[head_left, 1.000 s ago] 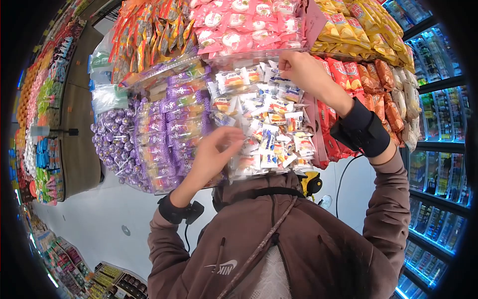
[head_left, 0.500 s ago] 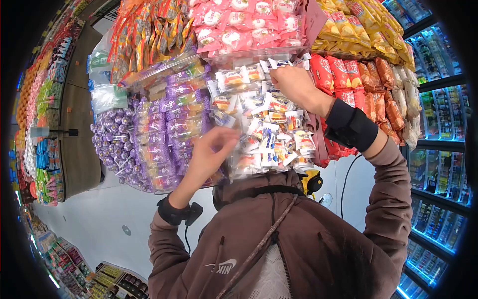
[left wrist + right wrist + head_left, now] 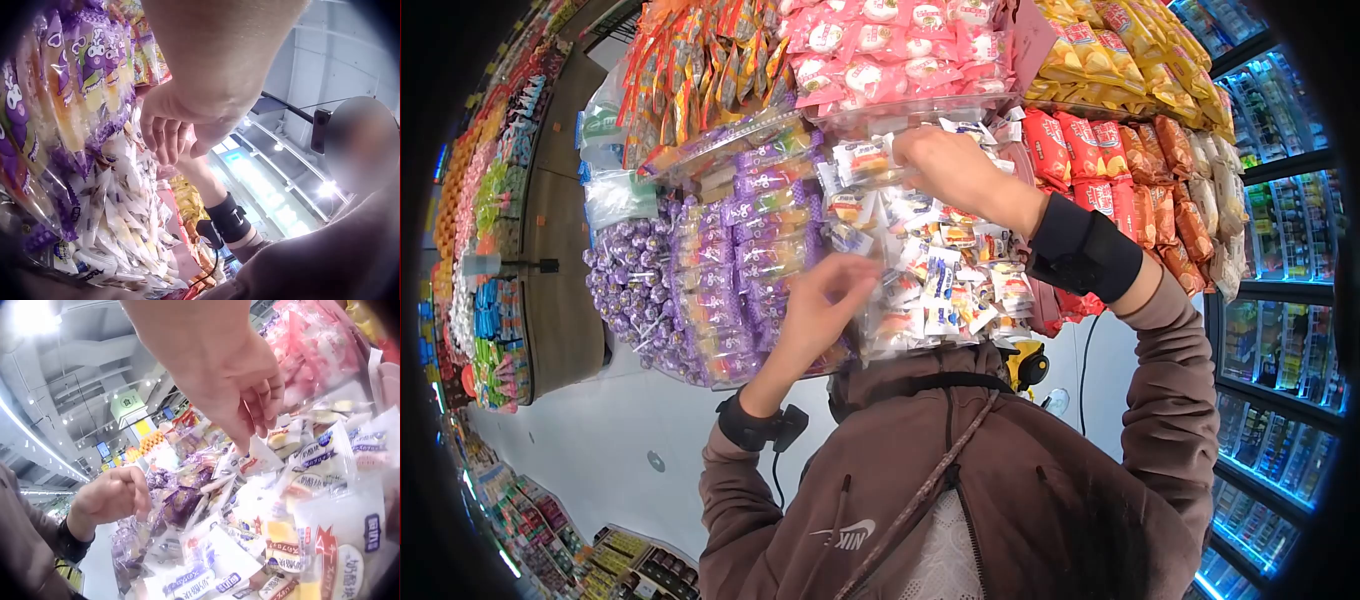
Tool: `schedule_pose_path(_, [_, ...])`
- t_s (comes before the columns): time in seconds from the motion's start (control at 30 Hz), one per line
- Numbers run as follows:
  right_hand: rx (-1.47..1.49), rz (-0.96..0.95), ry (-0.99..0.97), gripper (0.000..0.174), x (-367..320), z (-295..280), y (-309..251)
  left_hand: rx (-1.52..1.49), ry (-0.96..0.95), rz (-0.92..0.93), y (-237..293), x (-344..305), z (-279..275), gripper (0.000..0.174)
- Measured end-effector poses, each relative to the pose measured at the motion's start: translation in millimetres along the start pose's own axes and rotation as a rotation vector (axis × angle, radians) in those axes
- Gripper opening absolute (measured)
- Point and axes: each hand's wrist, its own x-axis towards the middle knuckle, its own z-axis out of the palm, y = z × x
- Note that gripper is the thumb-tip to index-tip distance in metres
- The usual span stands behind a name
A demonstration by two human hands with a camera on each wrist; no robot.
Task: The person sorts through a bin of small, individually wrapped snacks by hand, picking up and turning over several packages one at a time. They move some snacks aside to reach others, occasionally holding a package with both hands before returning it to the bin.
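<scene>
A bin of small white snack packets (image 3: 940, 275) lies before me. At its back left my right hand (image 3: 955, 165) reaches down, with curled fingers. In the right wrist view its thumb and fingertips pinch the top of a white packet (image 3: 257, 457). My left hand (image 3: 825, 300) hovers at the bin's left side, near a clear divider, its fingers loosely bent. The left wrist view shows nothing in that hand's fingers (image 3: 165, 137). Purple-wrapped jelly sticks (image 3: 745, 260) are beside it on the left.
Behind the bin are pink packets (image 3: 880, 60); orange packets (image 3: 700, 80) are at the back left, yellow bags (image 3: 1120, 55) at the back right. Red packets (image 3: 1050, 150) fill the right side. Purple lollipops (image 3: 635, 270) lie far left. Lit drink coolers (image 3: 1290, 280) line the right.
My right hand has moved left and slightly down, from the back right of the white packets to the back left ones. The left hand has drawn slightly left and stays by the divider.
</scene>
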Motion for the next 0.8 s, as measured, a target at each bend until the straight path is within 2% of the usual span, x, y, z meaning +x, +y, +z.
schedule_pose_path(0.1, [0.043, 0.109, -0.078, 0.011, 6, 0, -4, -0.015, 0.005, -0.007, 2, 0, -2, 0.017])
schedule_pose_path(0.2, [0.131, 0.166, -0.021, 0.007, 3, -18, -11, -0.079, 0.02, -0.012, -1, 1, -3, 0.017])
schedule_pose_path(0.3, [0.322, 0.082, 0.092, 0.007, -13, -35, -26, -0.231, 0.042, -0.057, -5, 3, -5, 0.023])
schedule_pose_path(0.43, [0.085, -0.336, 0.245, 0.01, -48, -42, -50, -0.523, 0.012, -0.155, 4, 8, -10, 0.035])
schedule_pose_path(0.53, [-0.06, -0.534, 0.216, 0.013, -66, -46, -61, -0.602, -0.019, -0.161, 6, 7, -9, 0.035])
schedule_pose_path(0.63, [-0.117, -0.624, 0.226, 0.016, -75, -37, -64, -0.547, -0.003, -0.175, 13, 7, -5, 0.028])
schedule_pose_path(0.8, [-0.124, -0.619, 0.162, 0.018, -83, -28, -65, -0.53, -0.001, -0.162, 12, 4, -3, 0.02])
